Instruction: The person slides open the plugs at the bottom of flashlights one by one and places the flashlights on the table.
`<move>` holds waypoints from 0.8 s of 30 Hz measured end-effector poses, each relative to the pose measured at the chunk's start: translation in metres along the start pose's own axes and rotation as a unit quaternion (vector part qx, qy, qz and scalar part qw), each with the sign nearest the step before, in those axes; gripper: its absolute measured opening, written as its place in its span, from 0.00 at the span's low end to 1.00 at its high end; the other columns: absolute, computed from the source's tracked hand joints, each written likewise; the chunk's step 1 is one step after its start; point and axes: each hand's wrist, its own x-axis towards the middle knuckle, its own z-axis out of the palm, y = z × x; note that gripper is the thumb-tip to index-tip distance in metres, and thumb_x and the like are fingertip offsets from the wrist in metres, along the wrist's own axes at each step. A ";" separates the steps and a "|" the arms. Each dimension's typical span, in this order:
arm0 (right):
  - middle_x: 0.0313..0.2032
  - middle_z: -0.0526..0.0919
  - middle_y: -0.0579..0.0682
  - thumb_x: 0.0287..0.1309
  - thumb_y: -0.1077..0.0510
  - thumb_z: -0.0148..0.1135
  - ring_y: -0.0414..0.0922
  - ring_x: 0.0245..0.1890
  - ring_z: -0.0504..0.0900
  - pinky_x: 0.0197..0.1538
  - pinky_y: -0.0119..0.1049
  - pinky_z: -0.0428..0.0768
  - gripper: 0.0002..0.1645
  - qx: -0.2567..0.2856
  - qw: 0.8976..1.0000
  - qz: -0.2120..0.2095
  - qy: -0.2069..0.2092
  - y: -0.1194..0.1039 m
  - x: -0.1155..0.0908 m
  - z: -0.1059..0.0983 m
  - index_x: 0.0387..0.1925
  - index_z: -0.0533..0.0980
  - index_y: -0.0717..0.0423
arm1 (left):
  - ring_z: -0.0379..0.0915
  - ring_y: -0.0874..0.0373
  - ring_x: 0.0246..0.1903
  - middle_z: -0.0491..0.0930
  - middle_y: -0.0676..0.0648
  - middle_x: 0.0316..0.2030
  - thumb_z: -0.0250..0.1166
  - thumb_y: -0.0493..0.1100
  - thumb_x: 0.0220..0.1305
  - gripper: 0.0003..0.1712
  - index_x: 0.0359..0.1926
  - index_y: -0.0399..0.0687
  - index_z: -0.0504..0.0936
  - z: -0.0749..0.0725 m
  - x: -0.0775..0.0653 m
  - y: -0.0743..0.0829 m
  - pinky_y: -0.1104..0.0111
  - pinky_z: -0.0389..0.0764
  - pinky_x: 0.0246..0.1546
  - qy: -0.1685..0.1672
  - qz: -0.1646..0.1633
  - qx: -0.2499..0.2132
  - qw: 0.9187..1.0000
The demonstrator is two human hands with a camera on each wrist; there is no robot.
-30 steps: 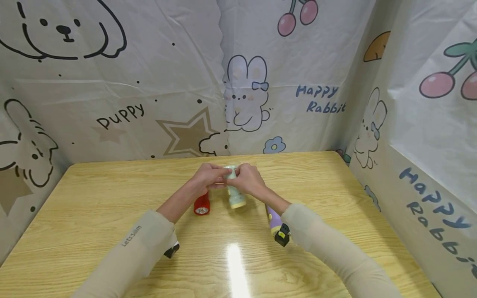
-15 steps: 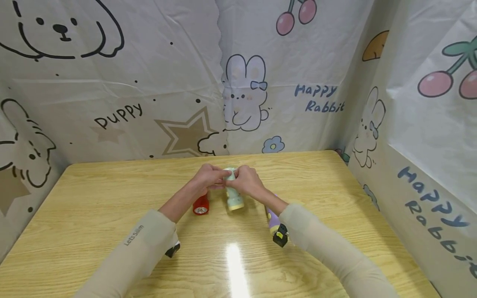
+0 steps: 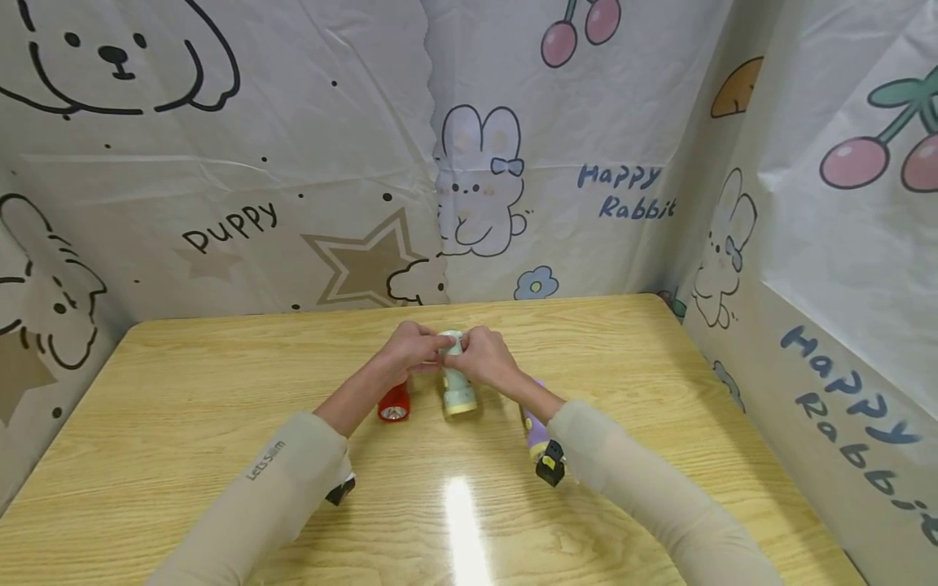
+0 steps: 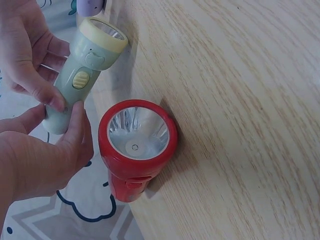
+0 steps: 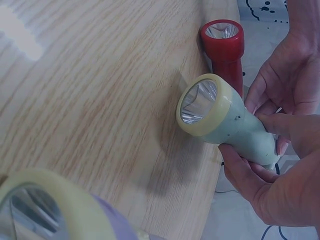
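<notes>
A mint-green flashlight [image 3: 458,392] with a pale yellow lens ring is gripped by both hands around its tail end, lens toward the person. My left hand [image 3: 412,348] pinches the tail from the left, thumb and fingers on either side, as the left wrist view shows. From the right, my right hand [image 3: 485,356] holds the body with thumb and fingers. The yellow slide switch [image 4: 81,80] faces the left wrist camera, and no finger covers it. Just left of it, a red flashlight [image 3: 394,402] lies on the table beneath my left hand, its rear part hidden.
A purple flashlight [image 3: 536,431] with a yellow ring lies on the wooden table [image 3: 220,391], partly behind the right forearm. Black wrist cameras [image 3: 550,464] hang below both sleeves. A printed cloth [image 3: 352,163] stands along the back and sides of the table.
The lens end of the mint-green flashlight has swung slightly left and toward the person. Both hands keep their hold on it. The whole view has shifted slightly.
</notes>
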 end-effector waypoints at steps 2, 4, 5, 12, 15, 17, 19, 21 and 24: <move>0.08 0.65 0.41 0.57 0.51 0.72 0.37 0.12 0.65 0.16 0.28 0.61 0.28 0.001 1.000 0.001 0.002 0.000 0.000 0.000 0.11 0.65 0.51 | 0.77 0.54 0.37 0.77 0.38 0.46 0.64 0.39 0.69 0.16 0.50 0.28 0.79 0.000 0.000 0.000 0.58 0.81 0.51 0.002 0.001 0.003 1.000; 0.08 0.64 0.40 0.57 0.51 0.72 0.37 0.11 0.64 0.16 0.27 0.60 0.29 0.003 1.000 0.002 0.003 0.000 0.001 0.001 0.10 0.65 0.51 | 0.76 0.55 0.35 0.77 0.39 0.44 0.64 0.39 0.69 0.15 0.48 0.28 0.79 -0.001 0.001 0.000 0.58 0.81 0.51 0.004 0.002 0.005 1.000; 0.08 0.63 0.40 0.57 0.51 0.72 0.36 0.11 0.63 0.16 0.27 0.60 0.29 0.004 1.000 0.002 0.004 0.000 0.001 0.001 0.10 0.64 0.51 | 0.76 0.56 0.35 0.77 0.40 0.43 0.64 0.39 0.69 0.14 0.47 0.29 0.79 -0.001 0.001 0.000 0.58 0.81 0.51 0.005 0.003 0.007 1.000; 0.07 0.61 0.40 0.57 0.49 0.72 0.36 0.10 0.62 0.15 0.27 0.58 0.32 0.005 1.000 0.008 0.007 -0.001 0.000 0.003 0.09 0.63 0.50 | 0.75 0.57 0.34 0.76 0.42 0.41 0.65 0.39 0.69 0.15 0.47 0.29 0.80 0.000 0.001 -0.002 0.58 0.81 0.51 0.014 0.007 0.006 1.000; 0.07 0.62 0.40 0.57 0.49 0.72 0.36 0.10 0.62 0.15 0.27 0.59 0.32 0.007 1.000 0.014 0.007 -0.001 0.000 0.004 0.09 0.63 0.50 | 0.75 0.56 0.36 0.76 0.41 0.43 0.66 0.40 0.68 0.17 0.50 0.28 0.80 0.000 0.001 -0.003 0.62 0.83 0.47 0.017 0.008 0.005 1.000; 0.08 0.62 0.40 0.57 0.49 0.72 0.36 0.11 0.62 0.15 0.27 0.59 0.32 0.007 1.000 0.016 0.007 -0.001 0.000 0.004 0.09 0.63 0.50 | 0.76 0.56 0.36 0.77 0.40 0.44 0.66 0.40 0.68 0.18 0.51 0.28 0.80 0.001 0.000 -0.003 0.63 0.83 0.45 0.018 0.008 0.002 1.000; 0.08 0.63 0.40 0.57 0.49 0.72 0.36 0.11 0.62 0.15 0.27 0.59 0.32 0.009 1.000 0.016 0.008 -0.001 0.000 0.005 0.09 0.63 0.50 | 0.77 0.56 0.36 0.77 0.40 0.45 0.66 0.40 0.68 0.18 0.51 0.27 0.80 0.001 0.000 -0.004 0.64 0.84 0.44 0.021 0.010 -0.002 1.000; 0.08 0.63 0.40 0.57 0.50 0.72 0.36 0.11 0.63 0.15 0.27 0.59 0.32 0.011 1.000 0.014 0.010 -0.001 0.000 0.005 0.09 0.63 0.50 | 0.77 0.56 0.36 0.77 0.40 0.44 0.66 0.40 0.68 0.18 0.50 0.28 0.81 0.001 0.000 -0.004 0.65 0.84 0.43 0.024 0.011 -0.005 1.000; 0.08 0.63 0.40 0.56 0.50 0.72 0.36 0.11 0.63 0.15 0.27 0.59 0.31 0.012 1.000 0.012 0.011 0.000 0.000 0.005 0.09 0.62 0.50 | 0.76 0.56 0.35 0.77 0.41 0.43 0.66 0.40 0.68 0.16 0.47 0.28 0.82 0.002 -0.001 -0.005 0.65 0.84 0.43 0.028 0.014 0.008 0.999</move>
